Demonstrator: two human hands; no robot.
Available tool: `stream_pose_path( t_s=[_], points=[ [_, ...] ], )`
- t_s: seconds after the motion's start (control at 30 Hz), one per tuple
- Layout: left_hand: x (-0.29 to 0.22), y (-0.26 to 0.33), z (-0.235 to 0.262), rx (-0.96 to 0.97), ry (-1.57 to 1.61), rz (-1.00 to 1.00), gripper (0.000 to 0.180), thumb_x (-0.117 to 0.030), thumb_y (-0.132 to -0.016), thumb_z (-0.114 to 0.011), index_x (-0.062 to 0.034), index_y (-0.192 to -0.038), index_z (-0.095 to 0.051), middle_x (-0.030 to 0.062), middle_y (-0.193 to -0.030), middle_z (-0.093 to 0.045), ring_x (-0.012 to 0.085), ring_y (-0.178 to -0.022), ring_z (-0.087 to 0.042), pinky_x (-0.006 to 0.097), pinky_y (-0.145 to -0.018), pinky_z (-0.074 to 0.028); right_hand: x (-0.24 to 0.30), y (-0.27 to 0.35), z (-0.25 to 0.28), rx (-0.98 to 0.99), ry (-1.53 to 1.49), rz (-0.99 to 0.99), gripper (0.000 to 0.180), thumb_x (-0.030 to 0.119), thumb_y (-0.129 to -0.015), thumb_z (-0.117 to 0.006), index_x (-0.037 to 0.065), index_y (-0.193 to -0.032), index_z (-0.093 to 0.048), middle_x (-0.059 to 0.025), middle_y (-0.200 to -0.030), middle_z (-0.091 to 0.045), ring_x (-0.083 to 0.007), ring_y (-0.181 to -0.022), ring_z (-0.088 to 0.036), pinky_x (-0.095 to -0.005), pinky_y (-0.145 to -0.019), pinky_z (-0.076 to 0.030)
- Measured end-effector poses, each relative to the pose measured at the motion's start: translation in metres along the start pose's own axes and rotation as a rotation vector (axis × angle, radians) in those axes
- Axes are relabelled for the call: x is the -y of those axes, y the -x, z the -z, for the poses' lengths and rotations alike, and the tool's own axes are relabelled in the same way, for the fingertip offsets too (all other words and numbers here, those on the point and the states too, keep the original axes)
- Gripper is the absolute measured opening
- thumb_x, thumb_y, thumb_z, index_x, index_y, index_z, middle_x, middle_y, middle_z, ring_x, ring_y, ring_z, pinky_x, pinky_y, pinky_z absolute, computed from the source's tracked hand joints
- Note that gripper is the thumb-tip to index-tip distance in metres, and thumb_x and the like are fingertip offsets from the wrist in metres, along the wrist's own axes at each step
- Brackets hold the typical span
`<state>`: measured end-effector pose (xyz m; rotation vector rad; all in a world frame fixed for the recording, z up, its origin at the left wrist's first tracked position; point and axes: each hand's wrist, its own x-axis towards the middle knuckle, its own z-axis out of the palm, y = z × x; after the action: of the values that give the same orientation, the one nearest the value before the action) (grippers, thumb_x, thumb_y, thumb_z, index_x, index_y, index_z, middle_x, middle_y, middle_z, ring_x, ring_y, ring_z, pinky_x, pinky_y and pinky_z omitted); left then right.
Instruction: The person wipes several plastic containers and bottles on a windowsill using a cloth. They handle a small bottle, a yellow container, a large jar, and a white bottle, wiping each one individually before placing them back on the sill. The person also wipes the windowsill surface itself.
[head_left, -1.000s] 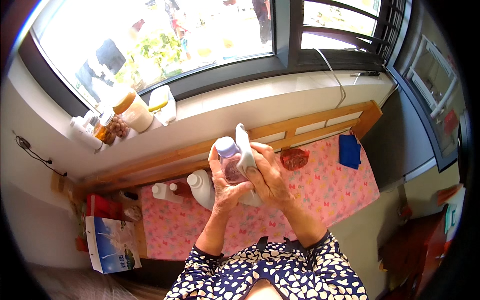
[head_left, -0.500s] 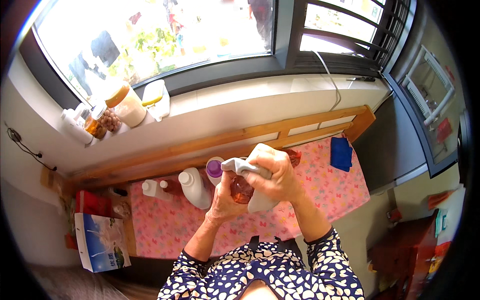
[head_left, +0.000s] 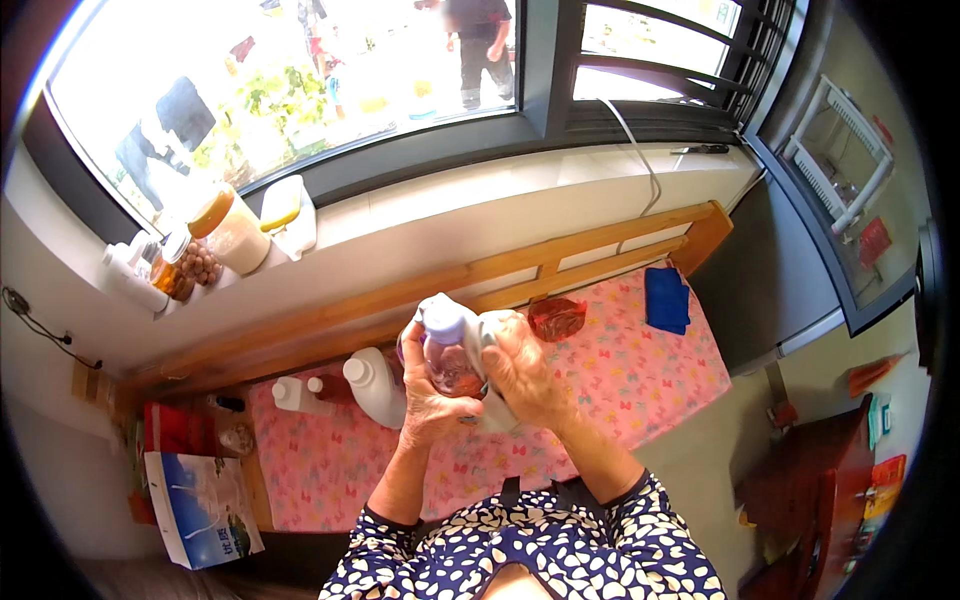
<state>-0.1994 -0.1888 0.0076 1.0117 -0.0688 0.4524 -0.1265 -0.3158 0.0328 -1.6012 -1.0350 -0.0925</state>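
Note:
Above the pink table cover, my left hand (head_left: 430,408) is wrapped round a see-through bottle (head_left: 455,368) with a pale lavender top (head_left: 446,320). My right hand (head_left: 522,368) is closed on a spray bottle (head_left: 500,415), whose white body shows below the fingers; its grey head is mostly covered by them. The two bottles are close together, and I cannot tell whether they touch. Just left of my left hand stands a white jug-like bottle (head_left: 372,385). Beyond it are a small bottle with reddish contents (head_left: 335,388) and a white-capped bottle (head_left: 292,394).
A red plastic bag (head_left: 557,318) and folded blue cloth (head_left: 667,300) lie on the patterned cover (head_left: 640,385). Wooden rail (head_left: 500,277) runs along the back. Jars (head_left: 232,240) line the sill. A paper bag (head_left: 205,505) stands left; a grey cabinet (head_left: 770,270) stands right.
The grey spray head has turned from pointing left to being mostly under my right fingers. The see-through bottle's lavender top now shows. Both hands have shifted slightly left in the picture.

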Motion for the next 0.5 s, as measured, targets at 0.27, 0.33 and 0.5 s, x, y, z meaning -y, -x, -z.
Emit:
stream_pose_path(
  t_s=[0.27,0.33,0.5],
  points=[
    [-0.009,-0.022,0.012,-0.231,-0.356,-0.156,0.085,-0.020,-0.060,-0.088,-0.0038,-0.127,-0.037,0.0046,-0.105,-0.056,0.0161,-0.097,-0.058,0.030,-0.089,-0.048,-0.020,-0.047,0.066,-0.167,-0.132,-0.287,0.021,0.006,-0.087,-0.057,0.001,-0.108,-0.056,-0.0059,-0.090,-0.061,-0.0132,-0.080,-0.058,-0.0266,-0.071,-0.048],
    [-0.012,-0.024,0.009,-0.248,-0.405,-0.155,0.070,-0.017,-0.061,-0.087,-0.0042,-0.116,-0.046,0.0031,-0.099,-0.058,0.0144,-0.092,-0.059,0.030,-0.085,-0.049,-0.064,-0.081,0.090,-0.379,-0.100,-0.358,0.021,0.009,-0.090,-0.056,0.003,-0.110,-0.057,-0.0058,-0.086,-0.063,-0.0106,-0.076,-0.056,-0.0268,-0.067,-0.048],
    [-0.001,-0.022,0.020,-0.326,-0.439,-0.153,0.070,-0.015,-0.060,-0.087,-0.0049,-0.116,-0.046,0.0032,-0.100,-0.058,0.0137,-0.092,-0.059,0.030,-0.084,-0.049,-0.191,-0.168,0.107,-0.559,0.427,-0.224,0.025,0.019,-0.089,-0.058,0.006,-0.110,-0.060,-0.0199,-0.102,-0.058,-0.0361,-0.098,-0.056,-0.0417,-0.085,-0.045]
  ],
)
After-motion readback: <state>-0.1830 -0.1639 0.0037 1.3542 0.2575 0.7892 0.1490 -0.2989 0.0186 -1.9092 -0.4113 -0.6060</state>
